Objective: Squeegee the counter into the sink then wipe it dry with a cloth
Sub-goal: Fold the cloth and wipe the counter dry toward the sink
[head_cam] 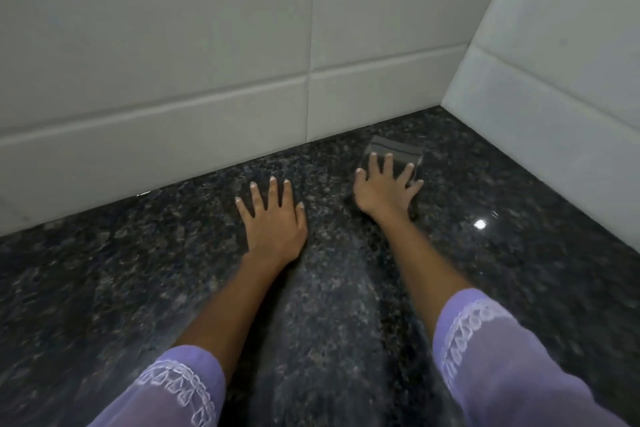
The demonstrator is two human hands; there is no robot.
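A dark speckled granite counter (145, 270) fills the lower part of the view. My right hand (384, 189) lies palm down with fingers spread on a folded grey cloth (394, 149), pressing it onto the counter near the back right corner. My left hand (273, 218) rests flat on the bare counter to the left of it, fingers apart, holding nothing. Both forearms reach forward out of lilac sleeves. No squeegee and no sink are in view.
A white tiled wall (156, 80) runs along the back of the counter. A second white tiled wall (554, 80) closes the right side, and the two meet in a corner just behind the cloth. A light reflection (480, 224) shines on the counter at right.
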